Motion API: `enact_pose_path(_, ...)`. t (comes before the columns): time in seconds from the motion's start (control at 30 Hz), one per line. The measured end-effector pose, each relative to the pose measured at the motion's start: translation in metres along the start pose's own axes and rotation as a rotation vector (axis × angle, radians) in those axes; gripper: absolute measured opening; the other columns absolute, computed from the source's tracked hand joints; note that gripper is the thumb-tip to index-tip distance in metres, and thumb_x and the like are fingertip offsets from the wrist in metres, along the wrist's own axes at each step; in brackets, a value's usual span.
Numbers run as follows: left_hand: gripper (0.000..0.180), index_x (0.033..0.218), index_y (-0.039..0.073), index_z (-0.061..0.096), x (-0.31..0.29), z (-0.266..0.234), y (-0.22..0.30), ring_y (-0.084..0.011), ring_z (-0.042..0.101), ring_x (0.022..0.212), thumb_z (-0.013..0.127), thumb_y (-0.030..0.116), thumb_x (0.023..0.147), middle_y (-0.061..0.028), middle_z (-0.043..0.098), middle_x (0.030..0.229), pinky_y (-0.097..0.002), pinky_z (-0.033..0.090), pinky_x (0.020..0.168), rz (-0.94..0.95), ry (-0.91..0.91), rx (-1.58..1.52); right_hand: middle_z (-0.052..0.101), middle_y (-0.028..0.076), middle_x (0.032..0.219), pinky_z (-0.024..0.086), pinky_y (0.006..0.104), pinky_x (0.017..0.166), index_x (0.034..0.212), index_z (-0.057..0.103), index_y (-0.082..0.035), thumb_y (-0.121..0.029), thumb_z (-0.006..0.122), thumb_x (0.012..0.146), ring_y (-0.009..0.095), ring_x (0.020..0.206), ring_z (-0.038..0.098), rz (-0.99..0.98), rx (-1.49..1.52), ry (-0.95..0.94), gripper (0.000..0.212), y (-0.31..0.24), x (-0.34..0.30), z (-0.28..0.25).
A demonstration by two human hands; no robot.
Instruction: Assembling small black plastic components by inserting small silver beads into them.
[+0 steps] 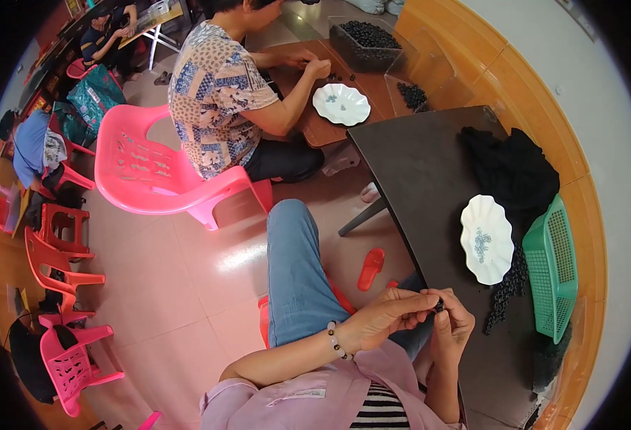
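My left hand (387, 315), with a bead bracelet (335, 340) at the wrist, meets my right hand (453, 331) at the near edge of a dark table (430, 172). Between the fingertips of both hands is a small round black part (439, 305), partly hidden by the fingers. Beyond my right hand stands a white scalloped plate (502, 247) with many tiny pale blue-grey pieces (481, 245) on it. To its right, loose black parts (500, 301) lie heaped on the table, of the same colour as the one I hold.
A green plastic basket (550, 276) and a black cloth (512, 172) lie along the table's right side. A co-worker (218, 93) handles something small at a brown table (315, 129) with another white plate (341, 104) and a clear bin of black parts (365, 44). Pink chairs (140, 161) stand left.
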State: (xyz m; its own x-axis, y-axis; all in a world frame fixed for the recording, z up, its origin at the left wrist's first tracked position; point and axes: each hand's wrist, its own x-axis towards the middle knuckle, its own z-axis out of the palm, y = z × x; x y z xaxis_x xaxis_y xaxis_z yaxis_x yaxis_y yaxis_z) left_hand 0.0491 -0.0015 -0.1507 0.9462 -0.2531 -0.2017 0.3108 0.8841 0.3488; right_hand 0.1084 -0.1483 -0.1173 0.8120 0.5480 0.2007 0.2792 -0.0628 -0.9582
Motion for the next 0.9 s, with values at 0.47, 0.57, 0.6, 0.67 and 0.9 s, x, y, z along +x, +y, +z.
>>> enact_pose_path(0.47,0.021,0.092,0.009,0.070,0.000,0.008,-0.010,-0.0028,0.053,0.071,0.067,0.030,0.092,0.0044,0.061,0.077,-0.0183,0.042,0.066,-0.090,0.035,0.090,0.070,0.010,0.096,0.044,0.0321,0.077,0.104,0.069,0.002,-0.018,0.066,0.088,0.020,0.081,0.057,-0.186,-0.269,0.041,0.026,-0.011,-0.010,-0.017)
enact_pose_path(0.57,0.019,0.092,0.008,0.070,0.008,0.012,-0.012,-0.0032,0.055,0.071,0.066,0.026,0.093,0.0035,0.062,0.077,-0.0185,0.043,0.066,-0.109,0.045,0.053,0.070,0.009,0.099,0.043,0.0317,0.078,0.105,0.070,0.001,-0.023,0.064,0.091,0.018,0.084,0.056,-0.142,-0.278,0.029,0.029,-0.009,-0.013,-0.028)
enact_pose_path(0.6,0.017,0.092,0.007,0.070,0.011,0.013,-0.014,-0.0033,0.056,0.071,0.066,0.024,0.093,0.0034,0.063,0.077,-0.0185,0.043,0.066,-0.113,0.055,0.045,0.071,0.008,0.100,0.043,0.0315,0.079,0.106,0.070,0.001,-0.023,0.064,0.091,0.018,0.083,0.056,-0.151,-0.277,0.012,0.029,-0.008,-0.014,-0.032)
enact_pose_path(0.67,0.017,0.091,0.007,0.070,0.016,0.016,-0.017,-0.0033,0.056,0.070,0.066,0.023,0.093,0.0036,0.063,0.077,-0.0185,0.043,0.066,-0.145,0.055,0.037,0.071,0.008,0.102,0.042,0.0312,0.079,0.108,0.069,0.001,-0.025,0.064,0.092,0.017,0.082,0.055,-0.121,-0.254,0.033,0.031,-0.006,-0.017,-0.040)
enact_pose_path(0.9,0.019,0.093,0.006,0.071,0.030,0.024,-0.024,-0.0028,0.054,0.069,0.064,0.024,0.094,0.0043,0.062,0.076,-0.0181,0.043,0.066,-0.196,0.066,0.107,0.069,0.006,0.091,0.043,0.0301,0.075,0.110,0.069,-0.001,-0.013,0.070,0.086,0.015,0.075,0.053,-0.093,-0.212,0.091,0.027,-0.002,-0.024,-0.058)
